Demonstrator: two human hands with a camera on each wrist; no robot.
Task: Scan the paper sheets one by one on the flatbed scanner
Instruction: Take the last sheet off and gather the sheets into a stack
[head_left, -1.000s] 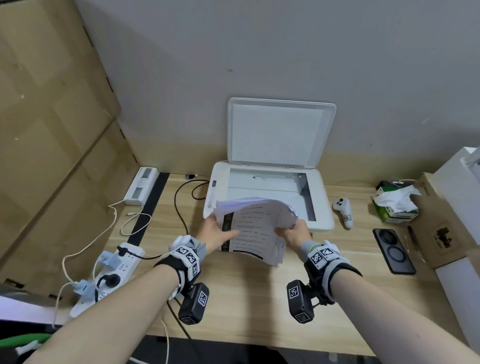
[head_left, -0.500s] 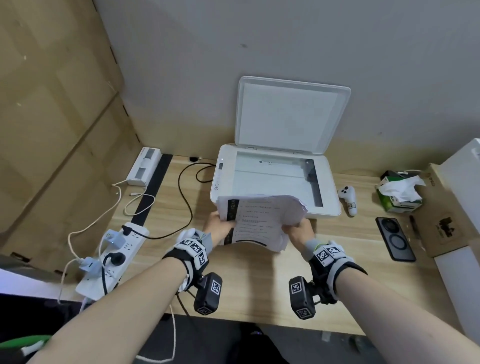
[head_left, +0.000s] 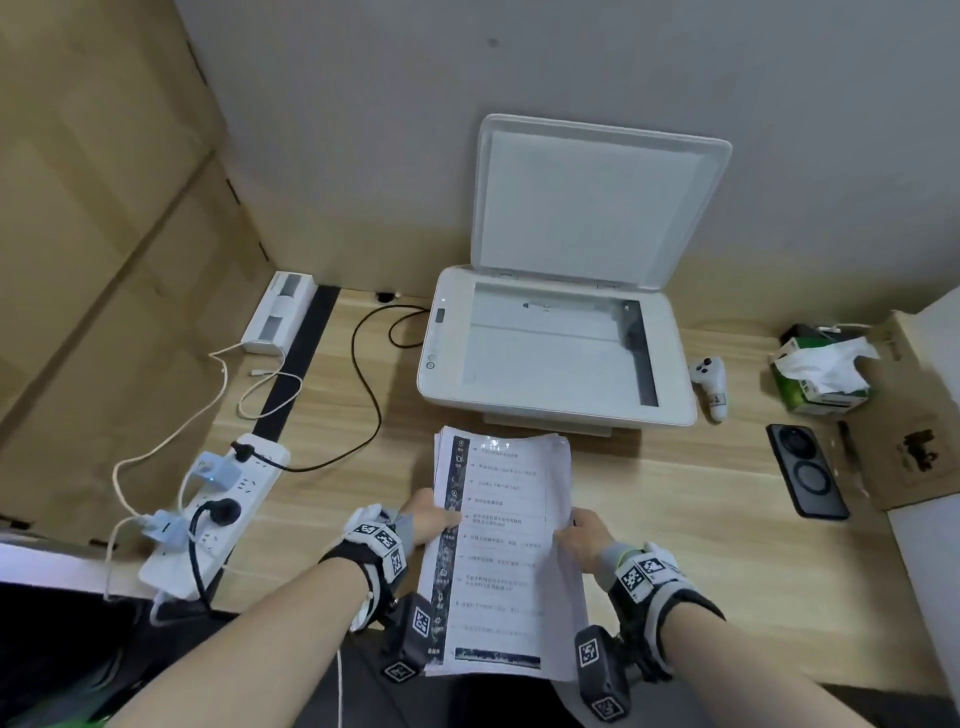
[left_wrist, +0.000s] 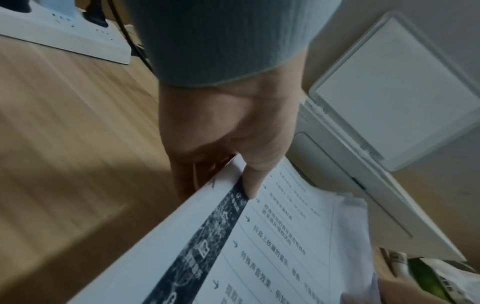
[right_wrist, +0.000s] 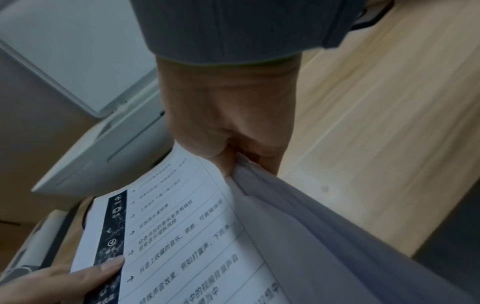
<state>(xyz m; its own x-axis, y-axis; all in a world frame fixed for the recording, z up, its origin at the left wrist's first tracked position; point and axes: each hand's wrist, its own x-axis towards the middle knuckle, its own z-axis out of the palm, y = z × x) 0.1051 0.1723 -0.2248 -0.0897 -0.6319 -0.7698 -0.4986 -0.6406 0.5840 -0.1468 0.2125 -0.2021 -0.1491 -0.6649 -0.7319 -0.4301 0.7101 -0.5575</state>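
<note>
Your left hand (head_left: 427, 514) and right hand (head_left: 584, 535) pinch the paper sheets (head_left: 501, 551) by opposite long edges, thumbs on top, held above the wooden desk (head_left: 691, 525) just before the scanner (head_left: 550, 353). The top page has a dark side strip and small print; the lower sheets fan out. The white lid stands raised over bare glass. Your fingers are hidden beneath the stack.
</note>
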